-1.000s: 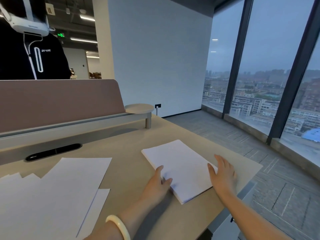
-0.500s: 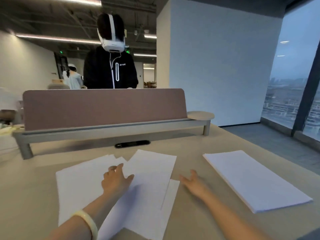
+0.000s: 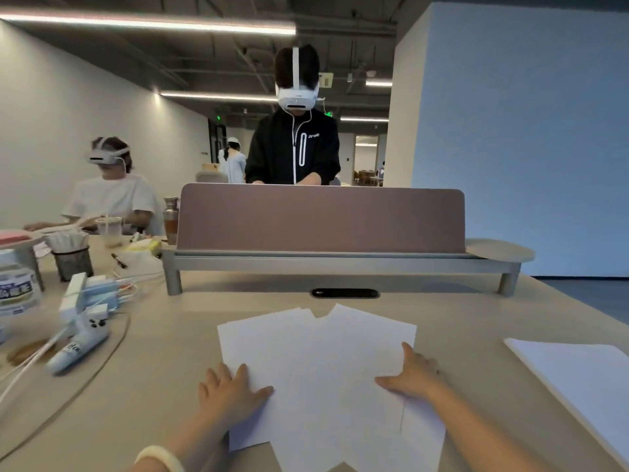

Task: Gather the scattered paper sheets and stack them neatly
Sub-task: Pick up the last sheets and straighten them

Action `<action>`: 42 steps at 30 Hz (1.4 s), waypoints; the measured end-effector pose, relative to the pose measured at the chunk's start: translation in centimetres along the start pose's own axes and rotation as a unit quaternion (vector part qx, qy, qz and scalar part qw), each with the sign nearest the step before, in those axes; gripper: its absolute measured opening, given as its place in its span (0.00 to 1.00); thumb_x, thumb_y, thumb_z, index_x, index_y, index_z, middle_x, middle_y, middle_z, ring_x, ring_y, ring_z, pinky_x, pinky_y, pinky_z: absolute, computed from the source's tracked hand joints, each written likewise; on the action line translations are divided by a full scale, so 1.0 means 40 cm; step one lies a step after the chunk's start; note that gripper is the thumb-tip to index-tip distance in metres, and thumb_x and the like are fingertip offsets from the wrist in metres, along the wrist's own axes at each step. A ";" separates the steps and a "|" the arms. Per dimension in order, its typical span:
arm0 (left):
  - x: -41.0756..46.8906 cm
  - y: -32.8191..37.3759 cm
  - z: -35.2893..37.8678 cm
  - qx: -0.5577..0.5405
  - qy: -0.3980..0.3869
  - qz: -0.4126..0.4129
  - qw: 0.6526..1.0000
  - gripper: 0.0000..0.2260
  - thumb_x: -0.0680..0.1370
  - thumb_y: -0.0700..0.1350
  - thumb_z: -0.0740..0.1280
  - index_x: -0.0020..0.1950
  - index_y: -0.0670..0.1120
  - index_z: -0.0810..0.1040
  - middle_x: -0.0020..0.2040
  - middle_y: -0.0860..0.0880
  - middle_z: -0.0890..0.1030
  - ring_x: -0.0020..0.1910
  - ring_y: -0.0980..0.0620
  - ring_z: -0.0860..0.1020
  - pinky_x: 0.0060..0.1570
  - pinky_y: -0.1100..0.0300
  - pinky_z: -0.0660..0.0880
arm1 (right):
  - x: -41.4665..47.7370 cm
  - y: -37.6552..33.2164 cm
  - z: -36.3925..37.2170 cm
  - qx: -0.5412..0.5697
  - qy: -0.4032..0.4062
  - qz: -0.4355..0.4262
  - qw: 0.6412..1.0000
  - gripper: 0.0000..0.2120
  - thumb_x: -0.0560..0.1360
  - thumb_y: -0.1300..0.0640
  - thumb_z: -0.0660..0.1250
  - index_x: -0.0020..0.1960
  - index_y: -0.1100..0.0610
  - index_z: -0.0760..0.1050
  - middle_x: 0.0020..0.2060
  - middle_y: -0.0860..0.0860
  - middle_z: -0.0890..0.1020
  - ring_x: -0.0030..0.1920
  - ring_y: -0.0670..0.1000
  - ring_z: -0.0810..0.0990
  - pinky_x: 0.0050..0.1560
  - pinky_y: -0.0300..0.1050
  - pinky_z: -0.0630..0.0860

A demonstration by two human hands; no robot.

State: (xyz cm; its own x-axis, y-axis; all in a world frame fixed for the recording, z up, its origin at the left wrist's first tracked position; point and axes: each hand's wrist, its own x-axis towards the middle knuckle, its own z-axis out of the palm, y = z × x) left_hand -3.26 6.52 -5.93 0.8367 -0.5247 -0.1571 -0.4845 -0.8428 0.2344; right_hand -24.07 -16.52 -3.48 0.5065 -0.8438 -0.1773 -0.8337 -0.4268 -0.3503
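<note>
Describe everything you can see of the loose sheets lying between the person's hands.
The loose sheets are plain white paper, blank as far as can be seen, several overlapping at different angles so corners fan out at the far and near edges. They lie flat on the beige table, straight ahead of the person, apart from the neat stack to the right. The left hand rests flat on their left edge and the right hand on their right side, fingers straight.

Desk (image 3: 469, 335) lies bare between the loose sheets (image 3: 323, 362) and the neat stack (image 3: 578, 376): open lane. Left of the sheets, a bare strip, then a white controller (image 3: 80, 349), cables (image 3: 34, 356) and a mesh pen cup (image 3: 73, 264), blurred, layout uncertain. Far side is walled by a riser shelf (image 3: 340, 264) carrying a screen (image 3: 320, 216), with a low gap beneath.
</note>
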 end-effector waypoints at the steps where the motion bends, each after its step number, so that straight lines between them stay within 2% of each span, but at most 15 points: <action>1: 0.002 -0.003 -0.004 0.007 -0.002 0.010 1.000 0.32 0.73 0.69 0.54 0.71 0.52 0.59 0.74 0.41 0.57 0.74 0.38 0.54 0.72 0.45 0.53 | 0.002 -0.003 -0.003 -0.010 -0.011 -0.018 1.000 0.52 0.66 0.34 0.68 0.77 0.52 0.44 0.74 0.53 0.60 0.73 0.59 0.58 0.71 0.52 0.59; 5: 0.014 -0.027 -0.015 0.033 -0.014 0.042 0.998 0.32 0.74 0.68 0.53 0.74 0.55 0.56 0.74 0.45 0.58 0.73 0.43 0.55 0.71 0.48 0.55 | 0.008 0.000 -0.033 0.027 -0.116 -0.107 0.987 0.51 0.67 0.45 0.73 0.77 0.49 0.42 0.74 0.48 0.61 0.74 0.52 0.60 0.73 0.47 0.60; 10: 0.010 -0.027 -0.008 0.024 0.026 0.058 0.998 0.27 0.77 0.65 0.52 0.73 0.57 0.57 0.73 0.48 0.59 0.71 0.45 0.59 0.69 0.51 0.56 | 0.002 -0.008 -0.065 0.049 -0.222 -0.127 0.965 0.48 0.70 0.57 0.72 0.77 0.47 0.42 0.75 0.41 0.57 0.74 0.45 0.58 0.69 0.39 0.58; 12: 0.008 -0.019 0.001 0.026 0.041 0.047 0.998 0.26 0.78 0.65 0.50 0.74 0.57 0.55 0.74 0.47 0.58 0.72 0.45 0.58 0.70 0.51 0.55 | 0.007 -0.021 -0.050 0.098 -0.178 -0.110 0.973 0.43 0.70 0.54 0.71 0.76 0.48 0.48 0.75 0.45 0.59 0.73 0.47 0.61 0.70 0.41 0.61; 15: 0.006 -0.005 0.014 0.031 0.060 0.026 0.997 0.27 0.78 0.65 0.47 0.76 0.57 0.52 0.76 0.48 0.56 0.73 0.44 0.55 0.70 0.50 0.54 | 0.001 -0.063 -0.031 0.042 -0.047 -0.015 0.998 0.43 0.69 0.37 0.68 0.75 0.53 0.53 0.74 0.54 0.58 0.73 0.57 0.58 0.71 0.51 0.61; 19: 0.007 0.004 0.024 0.023 0.078 0.008 0.997 0.27 0.78 0.64 0.45 0.76 0.56 0.52 0.76 0.48 0.56 0.73 0.46 0.55 0.70 0.50 0.54 | -0.020 -0.107 -0.033 -0.015 -0.062 0.020 0.998 0.42 0.67 0.36 0.68 0.72 0.55 0.57 0.71 0.54 0.61 0.73 0.55 0.59 0.71 0.50 0.62; 22: 0.011 0.006 0.026 0.016 0.075 0.003 0.997 0.26 0.79 0.63 0.44 0.75 0.56 0.53 0.76 0.49 0.55 0.73 0.46 0.55 0.70 0.50 0.54 | -0.005 -0.102 -0.059 0.021 -0.109 0.027 0.993 0.31 0.67 0.39 0.72 0.60 0.57 0.69 0.55 0.52 0.76 0.56 0.52 0.75 0.50 0.43 0.73; 24: 0.011 0.009 0.027 0.018 0.077 0.000 0.997 0.26 0.79 0.63 0.43 0.76 0.56 0.52 0.76 0.49 0.55 0.73 0.46 0.55 0.70 0.50 0.54 | -0.001 -0.094 -0.076 0.062 -0.119 0.027 0.991 0.22 0.66 0.40 0.72 0.42 0.58 0.70 0.35 0.50 0.74 0.35 0.51 0.74 0.33 0.40 0.68; 26: 0.009 0.011 0.027 0.020 0.079 -0.002 0.997 0.26 0.79 0.63 0.43 0.76 0.56 0.51 0.77 0.49 0.54 0.74 0.46 0.54 0.70 0.51 0.54 | 0.005 -0.085 -0.082 0.082 -0.117 0.034 0.989 0.22 0.66 0.41 0.73 0.35 0.57 0.68 0.30 0.50 0.72 0.29 0.49 0.71 0.29 0.39 0.65; 30: 0.010 0.006 0.029 0.014 0.075 -0.003 0.997 0.27 0.79 0.63 0.43 0.76 0.55 0.50 0.77 0.49 0.53 0.75 0.46 0.52 0.71 0.50 0.52 | 0.000 -0.087 -0.076 0.121 -0.135 0.022 0.983 0.17 0.65 0.44 0.75 0.38 0.55 0.73 0.35 0.49 0.77 0.34 0.49 0.75 0.36 0.40 0.71; 34: 0.015 0.006 0.031 0.003 0.078 -0.008 0.997 0.27 0.79 0.63 0.43 0.76 0.56 0.51 0.77 0.49 0.53 0.75 0.46 0.52 0.71 0.50 0.52 | -0.011 -0.098 -0.062 0.146 -0.158 0.021 0.976 0.26 0.65 0.44 0.75 0.58 0.56 0.78 0.56 0.50 0.81 0.54 0.52 0.79 0.61 0.44 0.73; 36: 0.016 0.006 0.033 -0.006 0.077 -0.007 0.997 0.27 0.79 0.63 0.43 0.76 0.56 0.51 0.77 0.49 0.53 0.74 0.46 0.52 0.71 0.49 0.52 | -0.014 -0.106 -0.053 0.135 -0.171 0.006 0.976 0.24 0.66 0.45 0.74 0.59 0.54 0.78 0.57 0.48 0.81 0.54 0.51 0.78 0.60 0.43 0.73; 39: 0.017 0.005 0.034 -0.018 0.081 -0.007 0.997 0.27 0.79 0.63 0.43 0.76 0.56 0.52 0.77 0.49 0.54 0.75 0.46 0.52 0.71 0.49 0.52 | -0.014 -0.120 -0.030 0.123 -0.168 -0.026 0.978 0.12 0.70 0.54 0.71 0.52 0.55 0.77 0.44 0.46 0.81 0.46 0.47 0.80 0.44 0.36 0.74; 40: 0.016 0.006 0.033 -0.021 0.085 -0.007 0.996 0.27 0.79 0.63 0.43 0.76 0.56 0.52 0.77 0.49 0.54 0.74 0.46 0.53 0.71 0.50 0.52 | -0.009 -0.126 -0.021 0.117 -0.156 -0.026 0.980 0.09 0.70 0.56 0.70 0.50 0.54 0.76 0.42 0.47 0.80 0.46 0.48 0.81 0.42 0.36 0.73; 42: 0.014 0.006 0.032 -0.023 0.091 -0.007 0.996 0.27 0.79 0.63 0.43 0.76 0.56 0.52 0.77 0.49 0.55 0.74 0.46 0.53 0.71 0.50 0.52 | -0.008 -0.141 -0.011 0.078 -0.125 -0.026 0.989 0.09 0.70 0.56 0.67 0.50 0.54 0.74 0.49 0.50 0.78 0.59 0.54 0.78 0.50 0.39 0.73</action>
State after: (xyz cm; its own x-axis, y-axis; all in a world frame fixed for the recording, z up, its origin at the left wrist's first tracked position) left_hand -3.25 5.85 -7.19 0.8774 -0.4795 0.0151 -0.4643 -0.8409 0.2781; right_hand -19.62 -13.99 -1.03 0.6016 -0.7080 -0.3699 -0.7716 -0.3953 -0.4983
